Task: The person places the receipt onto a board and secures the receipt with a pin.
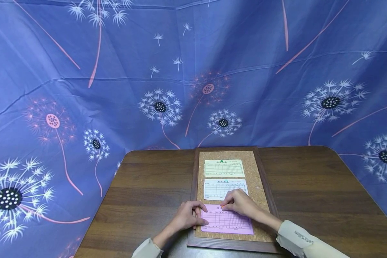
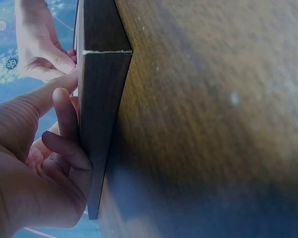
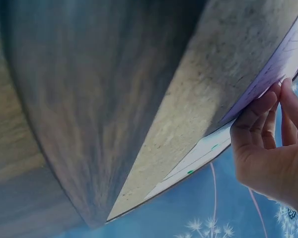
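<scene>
A pink printed form (image 1: 227, 222) lies at the lower part of a cork board (image 1: 258, 175) with a brown wooden frame. My right hand (image 1: 242, 203) pinches a small orange thing, seemingly a push pin (image 1: 222, 206), against the form's top edge; the fingers hide most of it. In the right wrist view, the right hand's (image 3: 270, 129) thumb and fingertips meet at the paper. With thumb and index finger spread, my left hand (image 1: 188, 216) rests on the form's left edge. The left wrist view shows the left hand (image 2: 44, 148) beside the frame's side, its other fingers loosely bent.
Above the pink form, a yellow-green form (image 1: 224, 170) and a white form (image 1: 217, 191) are on the cork, each with a green spot at its top. The board lies on a dark wooden table (image 1: 148, 186). Behind hangs a blue dandelion-print cloth (image 1: 261, 89).
</scene>
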`<state>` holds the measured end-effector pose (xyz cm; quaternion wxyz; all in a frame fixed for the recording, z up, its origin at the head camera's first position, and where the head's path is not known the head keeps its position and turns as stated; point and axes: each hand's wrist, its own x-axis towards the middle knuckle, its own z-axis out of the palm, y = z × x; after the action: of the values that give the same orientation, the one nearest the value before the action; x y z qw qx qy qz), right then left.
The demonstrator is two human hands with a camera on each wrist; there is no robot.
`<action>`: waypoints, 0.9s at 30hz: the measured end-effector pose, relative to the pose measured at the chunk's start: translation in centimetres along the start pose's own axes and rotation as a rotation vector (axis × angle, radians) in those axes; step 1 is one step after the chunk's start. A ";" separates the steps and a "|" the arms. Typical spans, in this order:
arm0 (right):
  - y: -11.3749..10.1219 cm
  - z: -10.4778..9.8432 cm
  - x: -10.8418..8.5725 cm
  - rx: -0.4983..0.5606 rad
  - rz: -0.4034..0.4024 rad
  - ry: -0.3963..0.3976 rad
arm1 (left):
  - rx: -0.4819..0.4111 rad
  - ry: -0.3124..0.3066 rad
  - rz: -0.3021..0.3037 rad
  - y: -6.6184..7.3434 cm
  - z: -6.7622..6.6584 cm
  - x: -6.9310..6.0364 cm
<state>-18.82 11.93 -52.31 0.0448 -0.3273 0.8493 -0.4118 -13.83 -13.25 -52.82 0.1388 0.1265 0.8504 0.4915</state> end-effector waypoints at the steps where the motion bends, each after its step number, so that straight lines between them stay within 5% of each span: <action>1: 0.0 0.0 0.0 -0.010 -0.003 0.001 | -0.001 -0.001 -0.006 0.0 0.0 0.0; 13: -0.6 -0.1 0.4 -0.120 -0.026 -0.012 | 0.008 0.001 -0.008 -0.1 0.0 0.1; 27: -1.5 -0.1 0.6 -0.223 0.037 -0.014 | 0.007 0.005 0.034 -0.1 -0.1 0.0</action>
<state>-18.58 11.01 -51.04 0.0218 -0.3176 0.8953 -0.3117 -13.82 -13.34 -52.84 0.1280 0.1400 0.8501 0.4912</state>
